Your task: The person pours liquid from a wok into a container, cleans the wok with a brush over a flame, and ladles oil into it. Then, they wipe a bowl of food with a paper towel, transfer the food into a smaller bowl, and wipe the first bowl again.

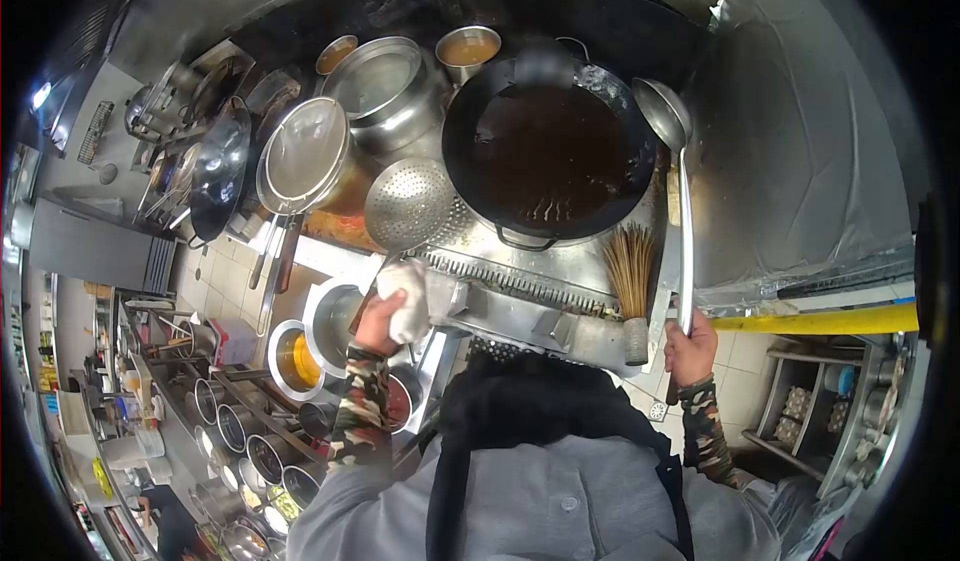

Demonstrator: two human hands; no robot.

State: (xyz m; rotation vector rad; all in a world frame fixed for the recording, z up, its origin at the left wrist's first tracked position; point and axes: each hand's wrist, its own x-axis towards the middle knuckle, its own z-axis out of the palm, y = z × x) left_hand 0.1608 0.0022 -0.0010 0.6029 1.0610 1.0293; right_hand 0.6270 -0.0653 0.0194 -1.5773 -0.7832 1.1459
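Running far from the clenched right hand [690,349], the ladle [684,211] reaches the wok [452,161]'s right rim; left hand [378,323] clutches cloth [407,301].

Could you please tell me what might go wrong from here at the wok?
The ladle in the right hand rests at the rim of the wok, which holds dark liquid; a jolt could splash it. The white cloth in the left hand is close to the stove front and might scorch.
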